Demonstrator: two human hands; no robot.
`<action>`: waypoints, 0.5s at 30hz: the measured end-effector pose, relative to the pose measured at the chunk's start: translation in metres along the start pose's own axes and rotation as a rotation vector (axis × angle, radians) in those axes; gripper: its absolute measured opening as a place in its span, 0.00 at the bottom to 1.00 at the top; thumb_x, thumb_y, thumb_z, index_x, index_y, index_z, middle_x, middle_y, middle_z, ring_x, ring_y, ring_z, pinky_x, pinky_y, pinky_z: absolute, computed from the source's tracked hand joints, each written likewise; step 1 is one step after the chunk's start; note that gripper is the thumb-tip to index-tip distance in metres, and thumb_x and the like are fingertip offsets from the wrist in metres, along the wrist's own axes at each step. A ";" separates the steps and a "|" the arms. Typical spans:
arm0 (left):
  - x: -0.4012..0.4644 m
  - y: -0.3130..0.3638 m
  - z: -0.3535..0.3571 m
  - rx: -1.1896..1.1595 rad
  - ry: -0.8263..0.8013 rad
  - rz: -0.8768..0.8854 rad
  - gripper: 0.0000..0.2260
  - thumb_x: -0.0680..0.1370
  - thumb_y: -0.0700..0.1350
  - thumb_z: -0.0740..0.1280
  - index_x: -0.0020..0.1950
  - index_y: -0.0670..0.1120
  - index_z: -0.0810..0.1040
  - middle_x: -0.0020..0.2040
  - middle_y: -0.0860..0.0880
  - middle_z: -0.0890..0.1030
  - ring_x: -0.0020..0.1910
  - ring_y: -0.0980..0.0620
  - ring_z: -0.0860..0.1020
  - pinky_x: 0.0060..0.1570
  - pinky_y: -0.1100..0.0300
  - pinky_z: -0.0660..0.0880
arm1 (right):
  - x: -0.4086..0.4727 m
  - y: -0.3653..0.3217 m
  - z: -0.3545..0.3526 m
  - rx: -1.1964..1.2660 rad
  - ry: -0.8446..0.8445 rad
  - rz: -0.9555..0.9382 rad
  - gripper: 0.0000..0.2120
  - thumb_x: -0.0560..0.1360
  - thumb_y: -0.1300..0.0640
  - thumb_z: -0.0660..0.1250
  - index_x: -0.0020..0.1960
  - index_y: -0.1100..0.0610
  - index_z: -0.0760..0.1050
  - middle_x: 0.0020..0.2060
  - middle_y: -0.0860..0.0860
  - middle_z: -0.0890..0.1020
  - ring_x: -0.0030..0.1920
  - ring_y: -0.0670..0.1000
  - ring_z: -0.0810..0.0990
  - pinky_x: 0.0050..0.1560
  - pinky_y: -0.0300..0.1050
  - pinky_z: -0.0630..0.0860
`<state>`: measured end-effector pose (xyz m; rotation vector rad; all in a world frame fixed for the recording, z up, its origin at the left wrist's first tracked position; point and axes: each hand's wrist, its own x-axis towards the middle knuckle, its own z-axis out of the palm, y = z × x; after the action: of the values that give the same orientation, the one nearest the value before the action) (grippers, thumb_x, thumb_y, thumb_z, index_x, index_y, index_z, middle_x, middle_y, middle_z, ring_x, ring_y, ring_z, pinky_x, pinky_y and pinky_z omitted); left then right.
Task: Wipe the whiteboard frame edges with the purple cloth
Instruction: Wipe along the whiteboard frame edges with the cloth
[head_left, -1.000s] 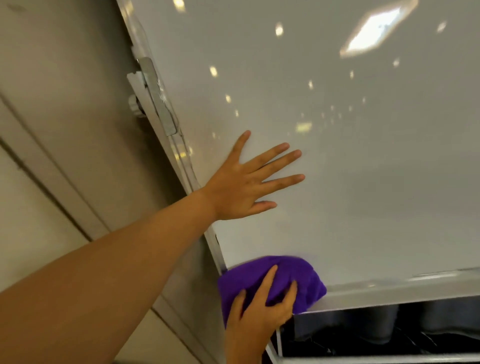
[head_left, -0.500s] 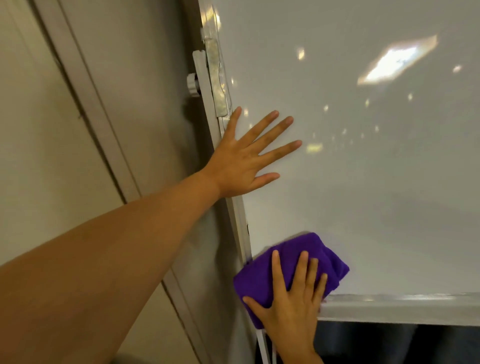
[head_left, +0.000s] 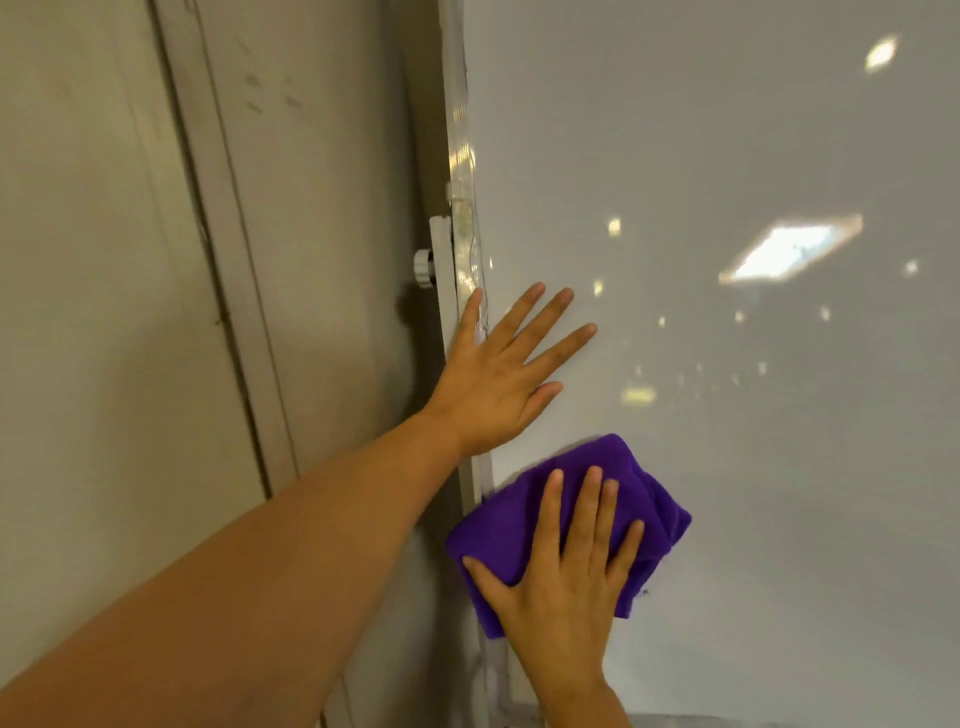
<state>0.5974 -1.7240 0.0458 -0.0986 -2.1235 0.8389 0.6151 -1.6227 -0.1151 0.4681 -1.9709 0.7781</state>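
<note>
The whiteboard (head_left: 753, 467) fills the right side, its grey left frame edge (head_left: 460, 130) running top to bottom. My left hand (head_left: 498, 384) lies flat with fingers spread, palm over the frame edge and fingers on the white surface. Just below it, my right hand (head_left: 561, 577) presses the crumpled purple cloth (head_left: 613, 467) against the frame edge and the board's lower left area. The cloth covers that stretch of the frame.
A bracket with a white knob (head_left: 423, 267) juts from the frame just above my left hand. Left of the board stands a beige wall (head_left: 130, 312) with a vertical moulding strip. Ceiling lights reflect in the board.
The cloth and my right hand have moved up from the bottom-left corner along the left frame edge. The bottom rail has dropped out of view as my head turned. My left hand stays flat.
</note>
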 end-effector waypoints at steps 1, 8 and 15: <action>0.004 -0.002 -0.001 -0.001 0.002 -0.029 0.26 0.79 0.60 0.41 0.76 0.56 0.40 0.76 0.49 0.39 0.76 0.47 0.41 0.70 0.37 0.40 | 0.010 -0.004 -0.001 0.000 0.016 0.047 0.42 0.69 0.32 0.52 0.73 0.59 0.53 0.70 0.60 0.58 0.71 0.62 0.54 0.71 0.57 0.40; 0.017 -0.014 -0.009 -0.016 0.028 -0.118 0.27 0.78 0.63 0.41 0.76 0.57 0.43 0.78 0.48 0.41 0.77 0.45 0.41 0.70 0.36 0.38 | -0.016 -0.008 0.007 -0.195 -0.101 -0.067 0.29 0.78 0.44 0.40 0.68 0.65 0.58 0.74 0.64 0.43 0.74 0.64 0.41 0.71 0.62 0.42; 0.024 -0.022 -0.015 0.015 0.062 -0.138 0.25 0.80 0.58 0.42 0.76 0.53 0.46 0.77 0.47 0.45 0.76 0.45 0.47 0.70 0.35 0.42 | 0.021 -0.011 0.007 -0.191 0.056 -0.186 0.34 0.77 0.38 0.40 0.75 0.59 0.47 0.74 0.61 0.44 0.75 0.59 0.40 0.71 0.61 0.42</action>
<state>0.5969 -1.7251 0.0821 0.0293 -2.0402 0.7605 0.6067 -1.6357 -0.0954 0.5015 -1.8959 0.4762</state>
